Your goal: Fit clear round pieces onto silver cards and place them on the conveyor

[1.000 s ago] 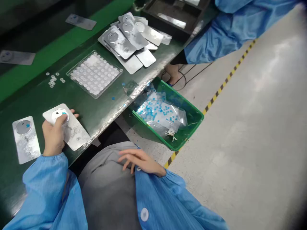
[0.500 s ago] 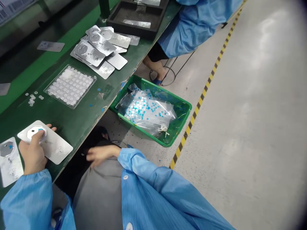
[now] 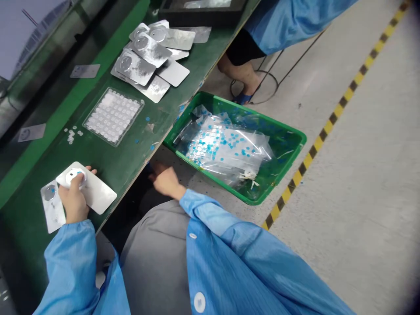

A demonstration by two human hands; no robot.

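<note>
My left hand grips a silvery rounded plate by one end, its thumb on the round recess, where a small blue spot shows. Close beside that hand, a similar plate lies on the green table. My right hand is below the table's front edge, over my lap and left of the green bin. Its fingers are blurred and partly in shadow, so what they hold, if anything, does not show. Farther up the table is a clear sheet of small white rings, with several loose rings beside it.
A pile of silvery plates lies beyond the ring sheet, near a black tray. Plastic film with blue dots fills part of the bin. A seated person in a blue coat is at upper right. Yellow-black tape crosses the floor.
My view has shifted, so the table and bin appear farther right. My right hand has moved from my lap toward the table edge and bin. My left hand keeps its plate.
</note>
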